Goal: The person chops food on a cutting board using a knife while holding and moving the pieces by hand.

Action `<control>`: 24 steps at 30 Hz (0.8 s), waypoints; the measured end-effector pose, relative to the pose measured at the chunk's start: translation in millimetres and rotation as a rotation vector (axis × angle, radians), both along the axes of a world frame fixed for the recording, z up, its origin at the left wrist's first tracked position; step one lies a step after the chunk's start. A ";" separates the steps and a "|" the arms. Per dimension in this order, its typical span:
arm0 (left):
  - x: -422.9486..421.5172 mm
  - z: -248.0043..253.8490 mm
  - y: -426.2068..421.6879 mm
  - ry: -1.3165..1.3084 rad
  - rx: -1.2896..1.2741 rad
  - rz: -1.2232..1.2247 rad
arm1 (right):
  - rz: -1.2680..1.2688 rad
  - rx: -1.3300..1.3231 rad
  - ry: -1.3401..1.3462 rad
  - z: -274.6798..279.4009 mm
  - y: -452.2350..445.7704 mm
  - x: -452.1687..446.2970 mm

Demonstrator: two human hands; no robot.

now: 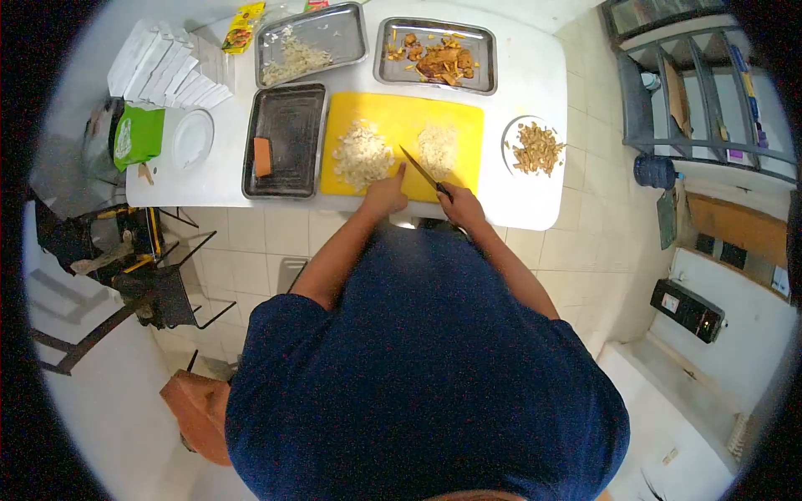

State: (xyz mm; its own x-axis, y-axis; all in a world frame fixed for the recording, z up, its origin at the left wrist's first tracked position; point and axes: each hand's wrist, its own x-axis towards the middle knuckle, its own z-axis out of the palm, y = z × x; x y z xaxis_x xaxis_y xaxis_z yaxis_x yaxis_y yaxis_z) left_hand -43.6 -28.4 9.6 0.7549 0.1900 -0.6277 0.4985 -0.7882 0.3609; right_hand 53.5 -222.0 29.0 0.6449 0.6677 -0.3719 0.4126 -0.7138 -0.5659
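My right hand [461, 205] is closed around the dark handle of a knife [423, 170]. Its blade slants up and left over the yellow cutting board [404, 108], beside a pile of finely chopped pale food [437, 149]. At the board's near edge is my left hand [385, 195], with its index finger stretched out towards the blade and nothing visible in it. Just beyond that hand lies a larger, coarser pile of chopped pale food [362, 155] on the board's left half. I cannot tell whether the left hand touches that pile.
Left of the board, a dark metal tray [286, 185] holds an orange-brown block [263, 157]. Behind stand a tray of pale shreds [351, 33] and a tray of browned pieces [388, 73]. A plate of brown pieces [509, 156] sits right; a white plate [193, 140] sits left.
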 end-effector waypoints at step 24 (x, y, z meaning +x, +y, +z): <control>-14.7 -24.7 1.2 -0.054 -0.043 -0.033 | 0.003 -0.048 -0.068 15.8 -8.3 -7.0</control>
